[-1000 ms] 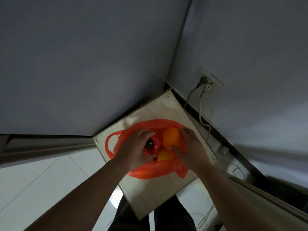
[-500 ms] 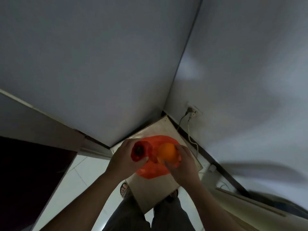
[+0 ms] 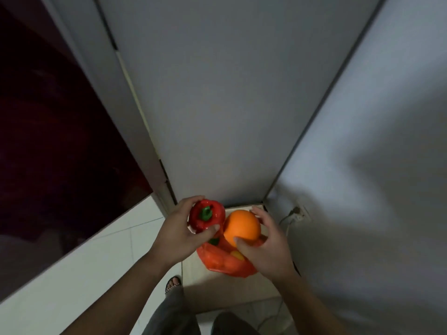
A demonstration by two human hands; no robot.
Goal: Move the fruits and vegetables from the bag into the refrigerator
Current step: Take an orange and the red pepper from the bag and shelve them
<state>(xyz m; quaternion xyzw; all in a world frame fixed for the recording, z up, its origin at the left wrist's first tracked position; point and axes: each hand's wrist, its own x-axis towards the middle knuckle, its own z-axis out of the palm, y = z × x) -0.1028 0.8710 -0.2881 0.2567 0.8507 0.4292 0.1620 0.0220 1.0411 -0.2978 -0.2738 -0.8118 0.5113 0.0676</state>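
red pepper [image 3: 205,217] in left hand [image 3: 179,238], grip curled round it, stem toward camera. orange [image 3: 242,228] just beside, right hand [image 3: 268,250] grip cupping it. both above red bag [image 3: 225,264], more produce inside, on tabletop [image 3: 191,270] in the wall corner. wall socket [image 3: 300,213] at right, cord [image 3: 287,220] plugged in.

**Dim feed, sharp centre, bowed edges**

My feed is dim and grey overall. The orange [image 3: 242,224] is the most vivid thing, evenly lit and without glare. The red pepper [image 3: 205,217] just left of it shows small glossy glints. Right of the orange, a broad soft-edged shadow spreads over the wall [image 3: 362,177]. Far left of it, a dark red panel [image 3: 48,117] sinks almost to black. Straight lines bow near the frame edges.
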